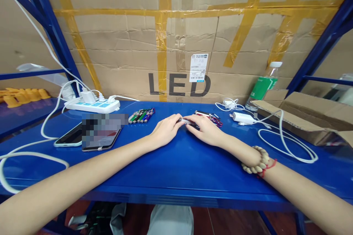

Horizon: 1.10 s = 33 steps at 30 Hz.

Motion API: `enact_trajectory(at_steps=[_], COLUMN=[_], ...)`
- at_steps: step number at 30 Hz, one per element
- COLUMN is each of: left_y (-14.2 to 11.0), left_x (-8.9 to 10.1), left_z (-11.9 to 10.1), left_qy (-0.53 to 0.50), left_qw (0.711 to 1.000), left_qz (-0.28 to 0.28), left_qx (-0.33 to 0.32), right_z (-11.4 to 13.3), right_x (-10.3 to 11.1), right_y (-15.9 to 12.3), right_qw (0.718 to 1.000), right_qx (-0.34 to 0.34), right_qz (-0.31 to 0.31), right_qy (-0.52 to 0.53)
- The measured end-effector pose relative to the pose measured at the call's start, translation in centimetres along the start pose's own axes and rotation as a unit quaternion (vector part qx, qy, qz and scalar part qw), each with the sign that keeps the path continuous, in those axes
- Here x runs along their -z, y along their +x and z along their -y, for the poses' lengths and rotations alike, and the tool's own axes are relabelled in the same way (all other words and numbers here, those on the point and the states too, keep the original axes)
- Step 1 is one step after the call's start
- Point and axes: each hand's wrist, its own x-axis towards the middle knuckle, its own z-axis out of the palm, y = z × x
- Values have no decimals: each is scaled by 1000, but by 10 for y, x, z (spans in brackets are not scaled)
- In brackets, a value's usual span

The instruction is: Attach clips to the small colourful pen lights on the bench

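Observation:
Above the middle of the blue shelf, my left hand [166, 129] and my right hand [205, 129] meet at the fingertips. Between them is a small silver-and-dark pen-like tube [188, 121], mostly covered by fingers. My left fingers pinch its left end, and my right fingers wrap its other side. To the left of my left hand lies a row of slim metal tubes [142, 115] in green, blue and other colours. Just behind my right hand is a second group of similar tubes [216, 120], red and dark, with cords, partly hidden by the hand.
On the left are two phones [68, 136] [103, 141] and a white power strip [96, 105] with plugs. At right are a white charger [244, 118], looped cable [292, 148], green-labelled bottle [260, 90] and open cardboard box [300, 128]. A large taped carton [124, 51] stands behind.

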Motion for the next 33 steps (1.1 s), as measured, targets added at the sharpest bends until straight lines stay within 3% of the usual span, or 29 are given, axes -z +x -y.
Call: enact_trajectory(at_steps=[4, 9, 15, 21, 33], left_y=[0, -1, -1, 1, 0], left_x=[0, 0, 1, 3, 5], left_z=[0, -2, -1, 1, 1], left_qy=[-3, 2, -73, -127, -155], left_qw=[1000, 1000, 995, 987, 984], left_qz=[8, 4, -6, -19, -10], left_qx=[8, 7, 64, 99, 91], right_z=[0, 0, -2, -1, 1], right_x=[1, 4, 4, 3, 4], right_y=[0, 0, 0, -1, -1], right_qw=[999, 998, 994, 995, 993], right_qx=[-20, -57, -105, -91, -77], right_qz=[37, 18, 26, 44, 80], right_qy=[19, 35, 11, 7, -47])
